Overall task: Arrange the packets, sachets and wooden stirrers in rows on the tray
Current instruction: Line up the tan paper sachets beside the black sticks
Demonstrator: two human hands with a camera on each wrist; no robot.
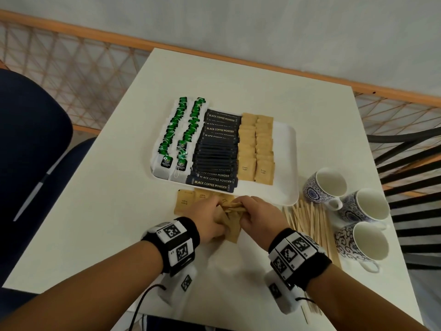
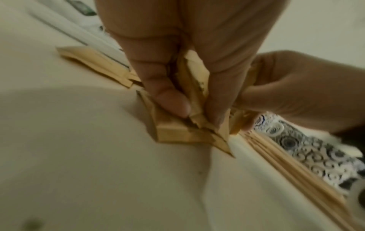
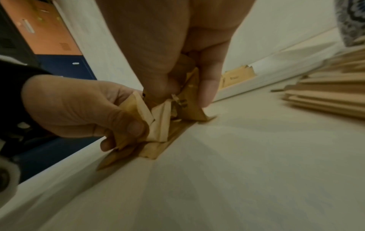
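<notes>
The white tray (image 1: 286,163) carries rows of green tea bags (image 1: 175,130), black coffee powder sticks (image 1: 216,154) and brown sugar sachets (image 1: 256,149). In front of the tray, both hands gather a bunch of loose brown sugar sachets (image 1: 232,207) (image 2: 195,87) (image 3: 162,121) on the table. My left hand (image 1: 210,216) (image 2: 189,109) grips them from the left, my right hand (image 1: 248,211) (image 3: 189,100) pinches them from the right. More sachets (image 1: 188,199) lie flat to the left of the hands. Wooden stirrers (image 1: 310,223) (image 2: 292,168) (image 3: 331,87) lie in a loose pile to the right.
Three blue-patterned white mugs (image 1: 358,211) stand at the table's right edge beside the stirrers. A dark blue chair (image 1: 31,144) is at the left. A wooden rail with netting (image 1: 71,63) runs behind the white table (image 1: 95,223).
</notes>
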